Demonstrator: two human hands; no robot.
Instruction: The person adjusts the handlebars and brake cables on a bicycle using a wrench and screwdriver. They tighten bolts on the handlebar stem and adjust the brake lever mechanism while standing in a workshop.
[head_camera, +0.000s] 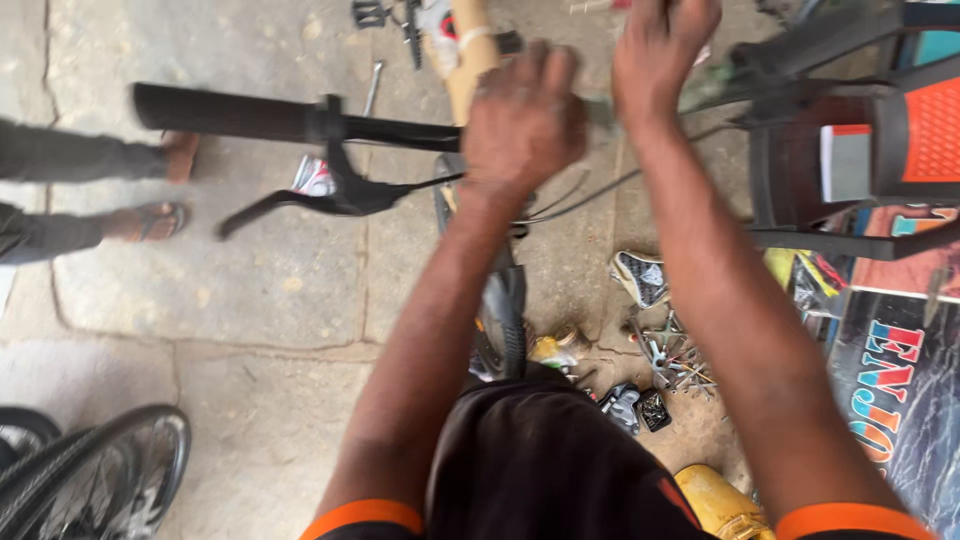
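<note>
Both hands are pressed at the frame's top centre, the left hand (522, 125) closed over the handlebar (290, 120) middle, the right hand's (662, 45) grip blurred beyond telling; stiff and fairly heavy, it is best held by its grippy sleeve.

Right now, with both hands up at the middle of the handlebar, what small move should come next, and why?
Probably steady the handlebar before anything else. The left hand sits closed over the bar's middle and the right hand is raised just beside it, both blurred by motion. The brake lever hangs loose below the bar, and its cable runs slack under the hands. What the right hand grips cannot be told.
</note>
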